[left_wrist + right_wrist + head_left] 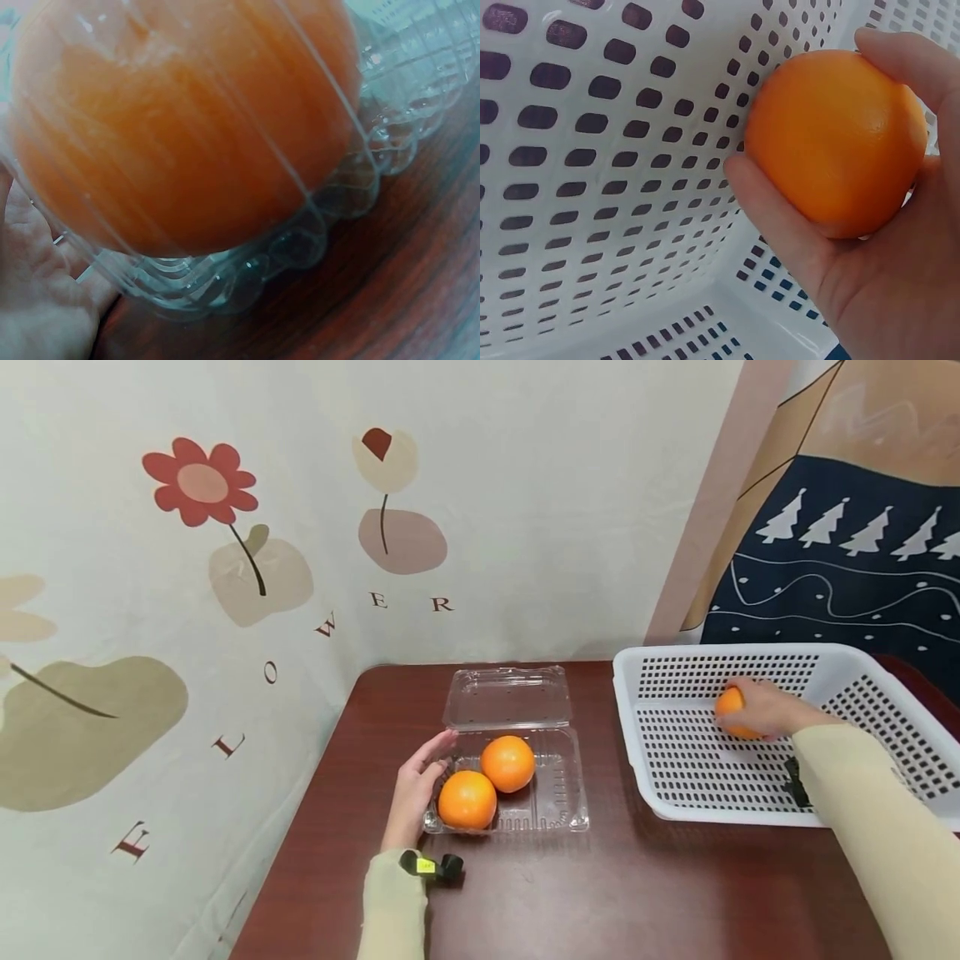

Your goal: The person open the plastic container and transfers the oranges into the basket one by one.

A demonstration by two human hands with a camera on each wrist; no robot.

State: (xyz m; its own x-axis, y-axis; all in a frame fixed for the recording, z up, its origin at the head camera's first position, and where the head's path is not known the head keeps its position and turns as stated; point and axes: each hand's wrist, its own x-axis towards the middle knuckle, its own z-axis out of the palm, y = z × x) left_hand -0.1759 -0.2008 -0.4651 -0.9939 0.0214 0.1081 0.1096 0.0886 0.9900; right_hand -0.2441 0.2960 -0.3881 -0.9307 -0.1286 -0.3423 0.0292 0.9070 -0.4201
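Observation:
My right hand (761, 706) reaches into a white plastic basket (637, 760) and grips an orange (836, 142), with thumb and fingers around its sides. To the left, a clear plastic clamshell box (551, 785) lies with its lid (510, 697) folded back, away from me. Two oranges sit inside it, a nearer one (467, 800) at the left front corner and a farther one (507, 764) near the middle. My left hand (416, 789) rests along the box's left side, fingers extended. Close up in the left wrist view, an orange (187, 142) shows through the ribbed clear wall.
Both containers stand on a dark reddish-brown table (540, 893). A cloth printed with flowers and letters (525, 527) hangs behind and to the left. Beyond the basket is a dark blue fabric with white trees (847, 577). Each wrist wears a small black camera (435, 866).

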